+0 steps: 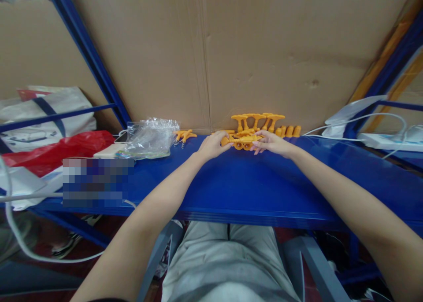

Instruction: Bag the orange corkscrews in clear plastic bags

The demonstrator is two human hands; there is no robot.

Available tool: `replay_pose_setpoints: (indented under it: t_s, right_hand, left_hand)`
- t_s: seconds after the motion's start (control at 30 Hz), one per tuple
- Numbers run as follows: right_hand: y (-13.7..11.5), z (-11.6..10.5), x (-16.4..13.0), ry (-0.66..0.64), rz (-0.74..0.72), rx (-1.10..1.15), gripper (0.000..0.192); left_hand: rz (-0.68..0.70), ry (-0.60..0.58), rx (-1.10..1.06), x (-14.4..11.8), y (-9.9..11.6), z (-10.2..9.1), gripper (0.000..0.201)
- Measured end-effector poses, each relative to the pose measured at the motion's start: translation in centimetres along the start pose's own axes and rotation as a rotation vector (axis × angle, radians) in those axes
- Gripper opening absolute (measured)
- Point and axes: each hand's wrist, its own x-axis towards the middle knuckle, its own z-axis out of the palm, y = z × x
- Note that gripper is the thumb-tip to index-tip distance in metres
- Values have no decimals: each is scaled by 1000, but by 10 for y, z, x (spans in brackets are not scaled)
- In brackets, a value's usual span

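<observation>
On the blue worktop [231, 187], far left, lie a red bag [56, 150] and a clear plastic bag [150, 137]. A loose orange piece [185, 135] sits just beside the plastic. Left hand [213, 144] and right hand [271, 142] both grasp one orange plastic assembly [243, 139]. Behind it, T-shaped orange parts [256, 119] stand finished; small orange caps [289, 131] remain. No legible writing.
</observation>
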Motion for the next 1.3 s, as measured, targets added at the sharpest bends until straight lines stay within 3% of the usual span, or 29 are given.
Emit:
replay_pose_setpoints:
  t_s: [0.17,0.33,0.43,0.67,0.77,0.97,1.1,1.3]
  right_hand:
    - [-5,5,-1,20,26,31,28]
    - [-7,8,-2,68,38,7,45]
    - [-6,7,-1,97,69,-14,45]
    - [-6,1,-3,104,-66,28,46]
    - [-8,3,-4,97,-43,21,46]
    - [-12,6,-3,88,65,-15,65]
    - [-12,2,-5,71,17,0,45]
    - [-14,3,-6,137,1,68,36]
  left_hand:
    - [-28,4,10,0,4,-1,22]
    - [-44,18,-9,-1,6,1,23]
    - [-59,23,-22,0,6,0,22]
    - [-89,11,-23,0,9,-3,21]
    - [-66,27,-26,-1,10,-3,20]
    - [-38,43,-39,-2,12,-4,20]
    - [-59,45,-27,-1,10,-3,21]
    - [-13,86,-23,-1,7,1,21]
